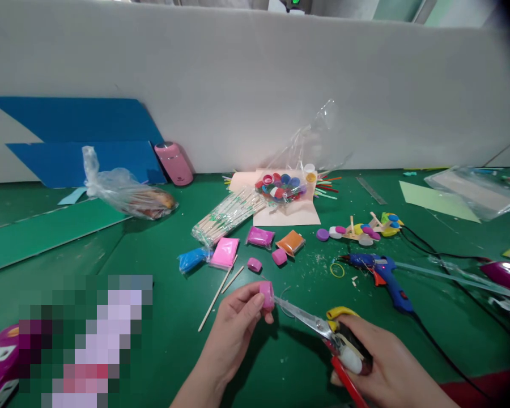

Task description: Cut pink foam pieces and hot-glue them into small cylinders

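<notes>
My left hand (pixel 244 317) pinches a small pink bottle cap (pixel 267 295) between thumb and fingers. A pair of scissors (pixel 304 316) is in my right hand (pixel 386 362), its blades pointing left with the tips at the cap's right edge. Yellow, black and red handle parts show around my right fingers. Two more pink caps, a left one (pixel 254 264) and a right one (pixel 279 257), lie just beyond my left hand. Near them are pink (pixel 225 252), magenta (pixel 260 237), orange (pixel 290 242) and blue (pixel 194 259) packets.
A blue glue gun (pixel 380 269) with its black cord lies to the right, below a row of colourful cap-and-stick pieces (pixel 365 231). Two thin wooden sticks (pixel 216 297) are left of centre. Farther back are bagged sticks (pixel 229 215), bagged caps (pixel 283 187) and a pink flask (pixel 174 163).
</notes>
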Demonstrator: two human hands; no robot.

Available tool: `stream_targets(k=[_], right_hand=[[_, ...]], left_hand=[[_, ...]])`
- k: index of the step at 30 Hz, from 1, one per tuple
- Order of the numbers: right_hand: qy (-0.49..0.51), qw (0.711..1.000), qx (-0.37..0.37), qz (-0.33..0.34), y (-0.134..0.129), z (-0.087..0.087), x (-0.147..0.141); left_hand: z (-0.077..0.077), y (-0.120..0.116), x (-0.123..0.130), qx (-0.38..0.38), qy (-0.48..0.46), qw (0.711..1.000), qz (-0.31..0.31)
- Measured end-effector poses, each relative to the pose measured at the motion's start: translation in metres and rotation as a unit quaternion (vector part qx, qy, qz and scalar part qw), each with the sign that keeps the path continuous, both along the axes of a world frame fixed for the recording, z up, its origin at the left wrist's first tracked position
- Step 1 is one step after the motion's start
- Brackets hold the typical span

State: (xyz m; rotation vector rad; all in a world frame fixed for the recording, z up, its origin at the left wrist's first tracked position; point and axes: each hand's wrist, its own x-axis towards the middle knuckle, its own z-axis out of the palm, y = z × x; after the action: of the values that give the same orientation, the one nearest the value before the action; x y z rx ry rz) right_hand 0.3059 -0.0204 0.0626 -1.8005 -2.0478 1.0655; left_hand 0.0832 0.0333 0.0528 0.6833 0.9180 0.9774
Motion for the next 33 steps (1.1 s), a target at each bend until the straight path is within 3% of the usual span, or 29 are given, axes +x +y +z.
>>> stream_targets(k=[10,21,33], right_hand=[[0.070,0.996,-0.013,-0.062,-0.003,-0.006,-0.012],[-0.010,0.999,0.021,-0.034,-0.001,0.003,-0.010],[-0.029,0.999,0.033,-0.025,-0.002,0.002,-0.014]], left_hand=[[0.001,-0.002,0.004,0.014,0.016,1.000,0.020],[0.001,-0.003,0.007,0.042,0.045,0.997,0.053],[-0.003,-0.007,0.008,0.057,0.039,0.997,0.028]])
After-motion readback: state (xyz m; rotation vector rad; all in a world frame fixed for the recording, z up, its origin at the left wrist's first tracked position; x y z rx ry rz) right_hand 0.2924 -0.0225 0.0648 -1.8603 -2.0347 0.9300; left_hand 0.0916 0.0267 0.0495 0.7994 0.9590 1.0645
